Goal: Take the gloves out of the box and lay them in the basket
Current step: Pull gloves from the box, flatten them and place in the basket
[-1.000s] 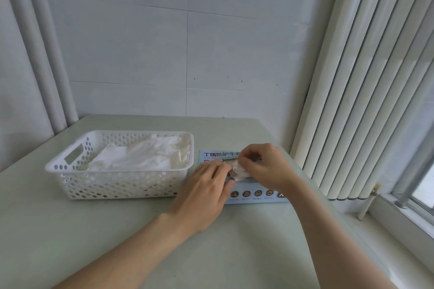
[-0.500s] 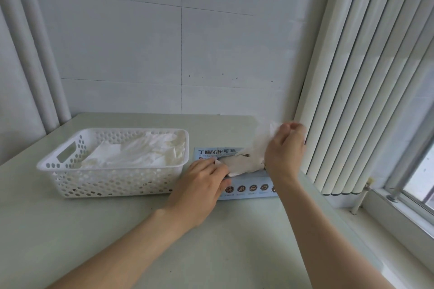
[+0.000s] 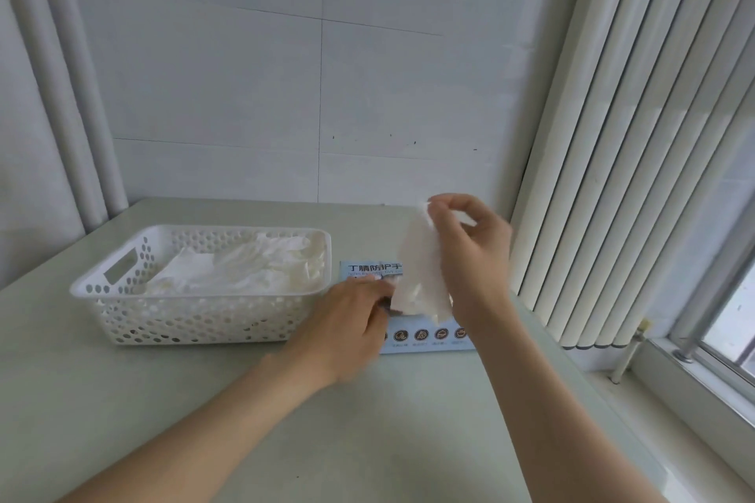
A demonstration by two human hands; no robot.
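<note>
Here from the head view: the right hand point(image 3: 470, 253) is up above the box point(image 3: 425, 336), thumb and fingers pinched tight on the top edge of a white glove point(image 3: 421, 274). The glove hangs limp and crumpled below the pinch. Its lower end dangles right over the box top, and I cannot tell whether it is clear of the opening. The left hand point(image 3: 347, 323) is down low on the near-left part of the box, fingers fairly straight and pressing on the lid, though they are blurred. The box is a flat blue carton lying on the pale tabletop point(image 3: 367, 441), just beside the right end of the white perforated basket point(image 3: 196, 298). Inside the basket a heap of white gloves point(image 3: 245, 265) lies loose. Vertical blinds point(image 3: 613, 135) hang at the right, near the raised hand.
</note>
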